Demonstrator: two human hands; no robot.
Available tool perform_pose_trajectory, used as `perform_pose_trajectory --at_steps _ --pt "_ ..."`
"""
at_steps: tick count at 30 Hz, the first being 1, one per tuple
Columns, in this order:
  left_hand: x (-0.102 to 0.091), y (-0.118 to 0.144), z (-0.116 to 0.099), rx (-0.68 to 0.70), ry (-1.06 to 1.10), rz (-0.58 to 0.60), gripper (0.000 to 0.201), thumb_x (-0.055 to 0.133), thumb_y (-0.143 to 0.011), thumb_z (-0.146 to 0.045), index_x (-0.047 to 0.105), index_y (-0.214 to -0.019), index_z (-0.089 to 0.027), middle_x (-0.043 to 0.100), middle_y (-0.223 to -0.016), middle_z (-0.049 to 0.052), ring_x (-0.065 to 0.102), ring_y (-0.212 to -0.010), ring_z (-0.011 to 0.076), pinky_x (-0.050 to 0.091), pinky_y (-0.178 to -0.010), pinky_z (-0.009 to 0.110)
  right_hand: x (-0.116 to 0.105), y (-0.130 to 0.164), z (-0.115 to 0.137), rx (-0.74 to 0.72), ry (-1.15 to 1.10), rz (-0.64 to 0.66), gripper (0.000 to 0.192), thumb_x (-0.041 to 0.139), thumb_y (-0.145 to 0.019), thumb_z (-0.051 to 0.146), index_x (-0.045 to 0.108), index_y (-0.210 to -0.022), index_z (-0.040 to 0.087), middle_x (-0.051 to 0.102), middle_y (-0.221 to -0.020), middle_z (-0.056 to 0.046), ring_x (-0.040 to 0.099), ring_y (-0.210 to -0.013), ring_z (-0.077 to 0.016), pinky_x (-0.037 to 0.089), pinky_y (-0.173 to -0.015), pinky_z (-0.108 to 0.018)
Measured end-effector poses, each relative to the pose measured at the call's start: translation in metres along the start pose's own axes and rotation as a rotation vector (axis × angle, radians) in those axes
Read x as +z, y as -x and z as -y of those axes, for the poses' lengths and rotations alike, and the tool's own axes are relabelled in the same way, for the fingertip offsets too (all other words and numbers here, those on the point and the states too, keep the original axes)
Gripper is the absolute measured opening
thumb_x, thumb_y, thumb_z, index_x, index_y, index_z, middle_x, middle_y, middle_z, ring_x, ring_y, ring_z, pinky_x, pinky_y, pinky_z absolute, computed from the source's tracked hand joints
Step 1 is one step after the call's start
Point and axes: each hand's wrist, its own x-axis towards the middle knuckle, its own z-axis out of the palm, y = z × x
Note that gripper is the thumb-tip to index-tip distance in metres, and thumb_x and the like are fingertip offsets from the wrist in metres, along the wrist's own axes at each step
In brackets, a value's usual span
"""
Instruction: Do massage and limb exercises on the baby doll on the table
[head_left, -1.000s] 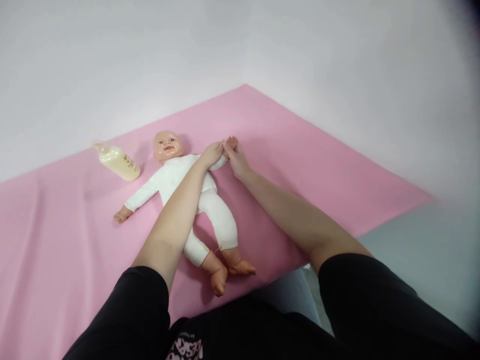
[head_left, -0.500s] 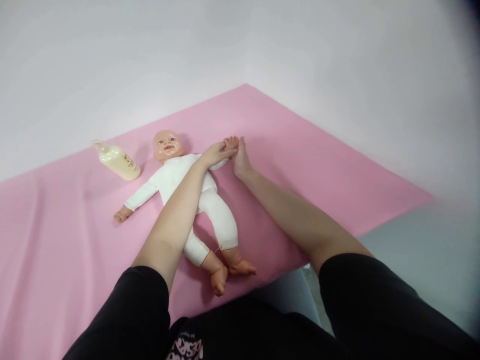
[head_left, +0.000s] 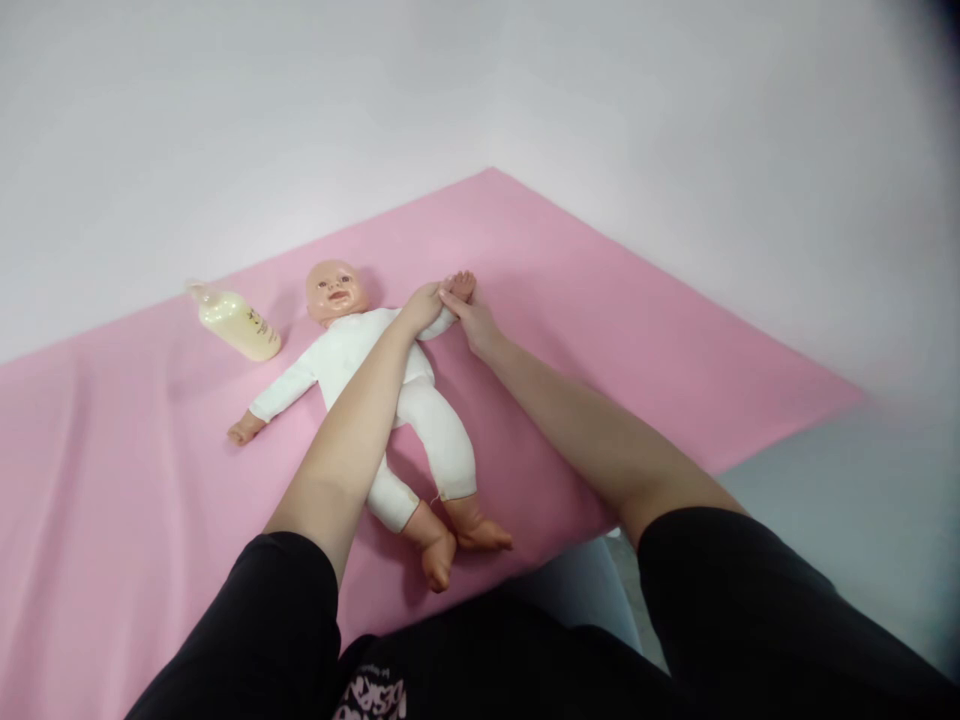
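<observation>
Doll (head_left: pixel 349 345) is on its back on the pink sheet (head_left: pixel 600 320), head away from you, feet near the close edge. Your left hand (head_left: pixel 424 308) grasps its outstretched arm near the wrist. Your right hand (head_left: pixel 477 322) grips the doll's hand (head_left: pixel 466 285), thumb across the palm, fingers mostly hidden. Pump bottle (head_left: pixel 238 325) is beside the doll's head.

Doll (head_left: pixel 352 350): bald glossy head, soft white body, bare tan hands and feet. Lies face-up at slant on pink cloth (head_left: pixel 570 310), head at far end, feet near front edge. One arm rests outstretched on cloth; other stretches opposite way, held near end. Legs apart, feet close together, loose thread at cuff.
</observation>
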Motion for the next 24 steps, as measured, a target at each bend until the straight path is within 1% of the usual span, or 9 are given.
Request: perform_pose_trajectory --at_steps 4,6,10,12,14,16,18,21,24 --pt "-0.002 0.003 -0.006 -0.036 -0.009 0.002 0.063 0.032 -0.104 -0.058 0.075 -0.115 -0.012 0.078 -0.112 0.012 0.068 -0.111 0.0262 0.046 -0.106 0.039 -0.001 -0.001 -0.002 0.014 -0.018 0.021 0.065 0.086 -0.065 0.056 0.057 -0.118 0.030 0.064 -0.140 -0.004 0.056 -0.139 -0.0232 0.044 -0.122 -0.047" --pt "-0.003 0.004 -0.008 -0.055 -0.016 0.001 0.063 0.032 -0.105 -0.057 0.075 -0.115 -0.012 0.077 -0.114 0.013 0.067 -0.114 0.0268 0.045 -0.107 0.039 0.000 -0.001 -0.001 0.015 -0.048 0.015 0.062 0.084 -0.068 0.056 0.058 -0.118 0.031 0.064 -0.141 -0.003 0.055 -0.140 -0.0217 0.042 -0.123 -0.045" --pt "-0.003 0.004 -0.010 -0.091 -0.036 -0.008 0.063 0.030 -0.106 -0.054 0.075 -0.111 -0.011 0.076 -0.117 0.014 0.066 -0.115 0.0280 0.044 -0.108 0.039 0.003 -0.001 -0.002 0.019 -0.117 -0.078 0.043 0.067 -0.085 0.060 0.063 -0.114 0.029 0.065 -0.140 -0.002 0.054 -0.140 -0.0179 0.038 -0.125 -0.041" --pt "-0.003 0.004 -0.011 -0.091 -0.038 -0.009 0.062 0.031 -0.105 -0.055 0.075 -0.110 -0.012 0.076 -0.118 0.014 0.066 -0.116 0.0277 0.044 -0.109 0.039 0.003 -0.003 -0.004 0.029 -0.135 -0.124 0.042 0.058 -0.090 0.062 0.064 -0.113 0.028 0.064 -0.141 -0.003 0.054 -0.139 -0.0166 0.037 -0.125 -0.039" --pt "-0.002 0.005 -0.012 -0.076 -0.038 0.002 0.063 0.031 -0.105 -0.056 0.075 -0.108 -0.012 0.076 -0.117 0.014 0.066 -0.116 0.0276 0.044 -0.109 0.038 0.003 -0.004 -0.006 0.033 -0.143 -0.139 0.044 0.056 -0.089 0.064 0.065 -0.112 0.026 0.064 -0.140 -0.004 0.055 -0.139 -0.0170 0.037 -0.126 -0.039" --pt "-0.002 0.007 -0.013 -0.064 -0.039 0.050 0.059 0.036 -0.103 -0.056 0.074 -0.109 -0.011 0.076 -0.115 0.014 0.067 -0.113 0.0283 0.046 -0.107 0.040 0.002 -0.006 -0.007 0.045 -0.151 -0.137 0.048 0.054 -0.088 0.068 0.067 -0.107 0.026 0.066 -0.137 -0.005 0.055 -0.140 -0.0185 0.036 -0.127 -0.040" --pt "-0.002 0.009 -0.013 -0.059 -0.004 0.126 0.052 0.051 -0.098 -0.053 0.071 -0.117 -0.008 0.074 -0.116 0.016 0.068 -0.110 0.0287 0.049 -0.103 0.041 0.001 -0.007 -0.005 0.077 -0.170 -0.128 0.054 0.048 -0.088 0.074 0.069 -0.101 0.025 0.069 -0.131 -0.006 0.054 -0.140 -0.0206 0.035 -0.127 -0.042" --pt "-0.001 0.010 -0.012 -0.047 0.076 0.192 0.057 0.069 -0.087 -0.043 0.064 -0.130 -0.007 0.071 -0.124 0.018 0.068 -0.112 0.0279 0.051 -0.100 0.040 0.001 -0.008 -0.001 0.129 -0.207 -0.121 0.066 0.037 -0.089 0.080 0.070 -0.099 0.025 0.070 -0.126 -0.007 0.054 -0.141 -0.0234 0.038 -0.125 -0.044" --pt "-0.001 0.008 -0.009 -0.030 0.052 0.159 0.052 0.058 -0.094 -0.048 0.068 -0.122 -0.005 0.072 -0.122 0.018 0.067 -0.113 0.0276 0.049 -0.103 0.040 0.003 -0.009 0.003 0.150 -0.213 -0.139 0.069 0.035 -0.087 0.084 0.068 -0.100 0.024 0.070 -0.126 -0.009 0.052 -0.142 -0.0242 0.038 -0.125 -0.044"
